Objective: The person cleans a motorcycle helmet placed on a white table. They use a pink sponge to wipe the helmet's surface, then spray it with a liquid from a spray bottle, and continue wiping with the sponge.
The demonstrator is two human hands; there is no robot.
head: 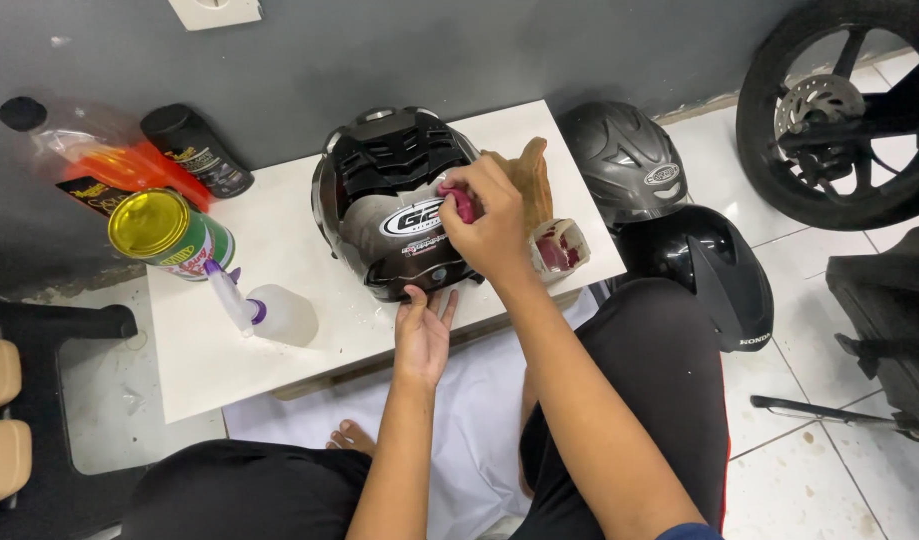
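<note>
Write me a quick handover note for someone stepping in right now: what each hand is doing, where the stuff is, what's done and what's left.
Right hand: presses a small pink pad onto the black helmet on the white table.
Left hand: open, steadying the helmet's near edge.
Nearby: brown cloth and small open tub right of the helmet; squeeze bottle, yellow-lidded tin and dark bottle to the left.
Done: can't tell how much of the shell is rubbed.
Left: two more helmets wait on the floor.
</note>
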